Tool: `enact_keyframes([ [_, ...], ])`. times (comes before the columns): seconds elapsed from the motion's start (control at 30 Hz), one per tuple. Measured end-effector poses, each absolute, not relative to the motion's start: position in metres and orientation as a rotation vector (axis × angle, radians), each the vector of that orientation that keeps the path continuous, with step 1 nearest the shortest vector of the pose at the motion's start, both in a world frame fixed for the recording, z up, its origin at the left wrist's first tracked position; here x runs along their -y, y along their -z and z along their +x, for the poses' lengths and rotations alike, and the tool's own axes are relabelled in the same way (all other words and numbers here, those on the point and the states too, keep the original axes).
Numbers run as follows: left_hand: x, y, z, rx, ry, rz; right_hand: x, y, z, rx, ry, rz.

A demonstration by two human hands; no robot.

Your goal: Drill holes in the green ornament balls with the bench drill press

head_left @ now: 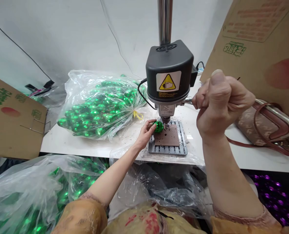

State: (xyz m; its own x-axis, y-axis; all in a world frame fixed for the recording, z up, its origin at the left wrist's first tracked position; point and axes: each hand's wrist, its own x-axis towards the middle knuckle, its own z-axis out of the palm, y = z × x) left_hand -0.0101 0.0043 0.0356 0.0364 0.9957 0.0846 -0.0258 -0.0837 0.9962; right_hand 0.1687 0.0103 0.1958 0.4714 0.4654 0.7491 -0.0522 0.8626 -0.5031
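Between the thumb and fingers of my left hand is a shiny green faceted ball. It is just left of the chuck of a small black bench drill press, over the slotted metal base. A brown square plate with a dark hole lies on that base, with dark shavings scattered around. My right hand is closed in a fist at the right side of the drill head, by a metal feed lever; the fingers hide most of its end.
A tied clear bag of green balls lies left of the drill. Another bag of them is lower left. Cardboard boxes flank both sides. A patterned handbag sits at right, and purple shiny balls lie below the table edge.
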Motion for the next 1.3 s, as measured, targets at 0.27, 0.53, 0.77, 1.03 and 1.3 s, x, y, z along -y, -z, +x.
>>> enact_keyframes([
  [0.27,-0.006,-0.021,-0.004,-1.119,-1.175,1.493,-0.011,-0.195,0.170,1.068,-0.341,-0.437],
  [0.53,-0.002,-0.018,0.003,-1.210,-1.169,1.700,-0.007,-0.193,0.170,1.091,-0.350,-0.510],
  [0.77,0.002,-0.012,0.009,-1.186,-1.140,1.721,-0.008,-0.193,0.170,1.105,-0.295,-0.525],
  [1.03,-0.001,-0.008,0.007,-1.193,-1.138,1.751,-0.004,-0.176,0.170,1.095,-0.238,-0.487],
  [1.3,0.000,-0.006,0.007,-1.195,-1.142,1.773,-0.003,-0.165,0.168,1.071,-0.167,-0.396],
])
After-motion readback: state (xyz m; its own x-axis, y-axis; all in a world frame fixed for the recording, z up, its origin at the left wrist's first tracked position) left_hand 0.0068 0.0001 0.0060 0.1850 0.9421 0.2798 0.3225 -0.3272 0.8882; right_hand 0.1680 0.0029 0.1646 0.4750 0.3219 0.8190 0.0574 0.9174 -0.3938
